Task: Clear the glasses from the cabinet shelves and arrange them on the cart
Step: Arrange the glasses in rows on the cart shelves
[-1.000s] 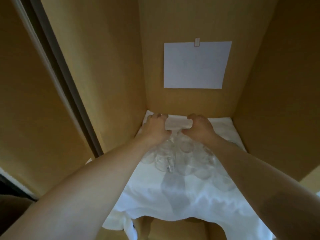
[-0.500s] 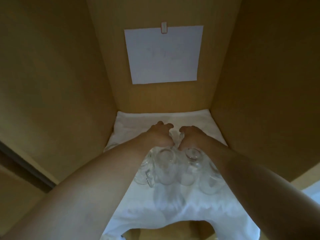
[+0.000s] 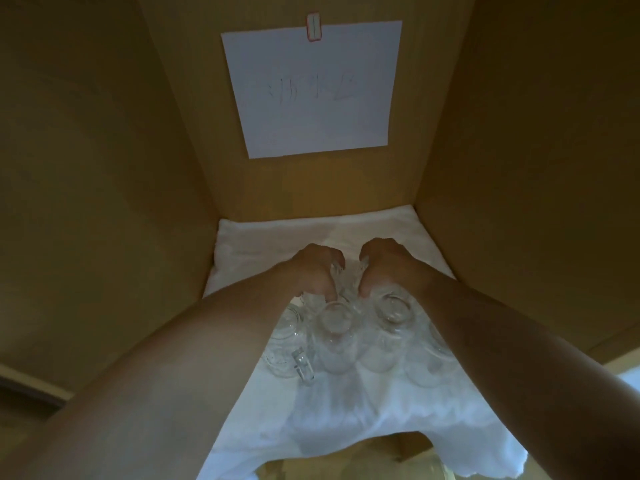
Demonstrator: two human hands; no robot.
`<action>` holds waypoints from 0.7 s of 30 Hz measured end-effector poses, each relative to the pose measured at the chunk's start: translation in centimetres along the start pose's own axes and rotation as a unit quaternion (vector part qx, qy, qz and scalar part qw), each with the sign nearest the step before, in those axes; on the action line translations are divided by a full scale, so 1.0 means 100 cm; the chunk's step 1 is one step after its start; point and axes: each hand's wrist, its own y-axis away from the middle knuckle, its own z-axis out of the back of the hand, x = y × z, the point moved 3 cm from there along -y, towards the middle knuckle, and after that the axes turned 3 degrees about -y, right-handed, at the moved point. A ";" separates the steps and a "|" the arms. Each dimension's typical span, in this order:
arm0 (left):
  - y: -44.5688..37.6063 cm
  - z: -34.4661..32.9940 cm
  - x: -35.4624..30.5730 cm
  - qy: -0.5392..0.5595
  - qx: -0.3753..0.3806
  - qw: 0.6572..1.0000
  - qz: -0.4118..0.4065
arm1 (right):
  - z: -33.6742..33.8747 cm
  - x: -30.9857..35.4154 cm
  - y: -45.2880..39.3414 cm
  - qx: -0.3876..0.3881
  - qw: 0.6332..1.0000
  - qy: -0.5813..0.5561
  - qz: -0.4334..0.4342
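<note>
Several clear glasses (image 3: 349, 337) stand bunched together on a white cloth (image 3: 346, 417) that lines the cabinet shelf, one of them a mug with its handle (image 3: 303, 368) turned toward the shelf's front edge. Just behind this cluster, both hands reach in side by side: the left hand (image 3: 317, 271) and the right hand (image 3: 382, 268) have their fingers curled down among the rear glasses, each apparently gripping glassware, though exactly which glass each one holds is hidden by glare and the hands themselves. Behind the glasses the cloth runs bare to the back wall, where a sheet of paper (image 3: 313, 88) hangs from a clip (image 3: 313, 27). The cart is not in view.

This looks like the gathering step, glasses being collected off the shelf. Next would come a firm hold on the rear glasses, then a lift straight up and back, clear of the neighbours touching them, before turning to the cart.
</note>
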 end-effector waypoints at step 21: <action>0.090 0.117 0.013 0.621 -0.388 0.680 0.047 | 0.068 0.012 0.044 -0.122 0.694 -0.710 -0.006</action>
